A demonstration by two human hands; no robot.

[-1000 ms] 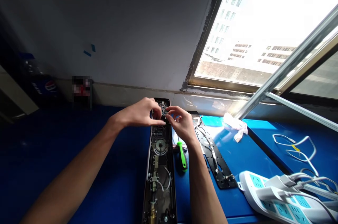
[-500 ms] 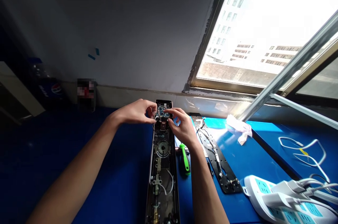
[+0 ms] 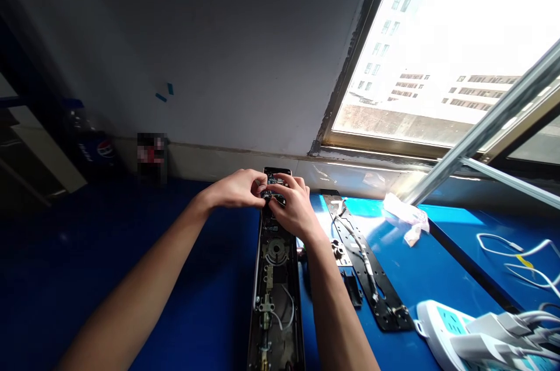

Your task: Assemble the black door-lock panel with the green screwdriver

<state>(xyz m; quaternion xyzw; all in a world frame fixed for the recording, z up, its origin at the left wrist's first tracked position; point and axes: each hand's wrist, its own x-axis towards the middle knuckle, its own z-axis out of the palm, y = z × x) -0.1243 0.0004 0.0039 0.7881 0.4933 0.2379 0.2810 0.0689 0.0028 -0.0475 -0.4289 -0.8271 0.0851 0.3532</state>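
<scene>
A long, narrow black housing (image 3: pixel 276 283), probably an electronic door lock, lies open on the blue table, with metal parts and a white wire inside. At its far end is a small circuit board (image 3: pixel 273 179), partly covered by my fingers. My left hand (image 3: pixel 238 189) pinches at the board's left edge, thumb and fingertips nearly together. From the right, my right hand (image 3: pixel 295 207) reaches over the board, its thumb and forefinger closed close to the left fingertips. Whatever is between the fingers is too small or hidden to name.
Right of my right forearm lie a perforated black plate (image 3: pixel 371 277) with a cable and a small black part (image 3: pixel 352 288). A white power strip (image 3: pixel 437 330) with plugs sits at the lower right. A bottle (image 3: pixel 94 146) stands at the left by the wall.
My right hand has moved left and closed in on the left hand over the board. The green screwdriver has gone out of sight behind my right forearm. The view has shifted slightly.
</scene>
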